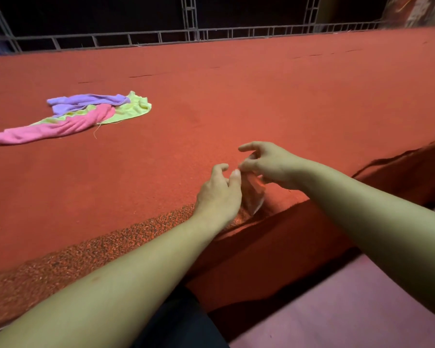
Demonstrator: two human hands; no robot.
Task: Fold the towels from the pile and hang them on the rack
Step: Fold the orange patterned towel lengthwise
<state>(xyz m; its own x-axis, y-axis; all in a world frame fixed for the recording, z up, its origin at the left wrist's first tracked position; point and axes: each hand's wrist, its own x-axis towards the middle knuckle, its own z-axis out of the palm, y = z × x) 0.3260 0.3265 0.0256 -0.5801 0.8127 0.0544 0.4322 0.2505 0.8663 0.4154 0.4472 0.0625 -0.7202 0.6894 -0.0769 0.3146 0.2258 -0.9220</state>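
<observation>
While both hands' fingers pinch a clear bag [253, 194], contents indiscernible; towels [81, 114] lie apart.

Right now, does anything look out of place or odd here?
Yes: both hands, left hand and right hand, finger a small clear plastic bag at the red felt table's edge, not the crumpled towel pile.

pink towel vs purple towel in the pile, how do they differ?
The pink towel is a long strip reaching toward the near left; the purple towel is bunched shorter at the far side. Pink partly lies on the red surface; purple rests mostly on the yellow-green towel. Both are crumpled, unfolded and untouched.
</observation>
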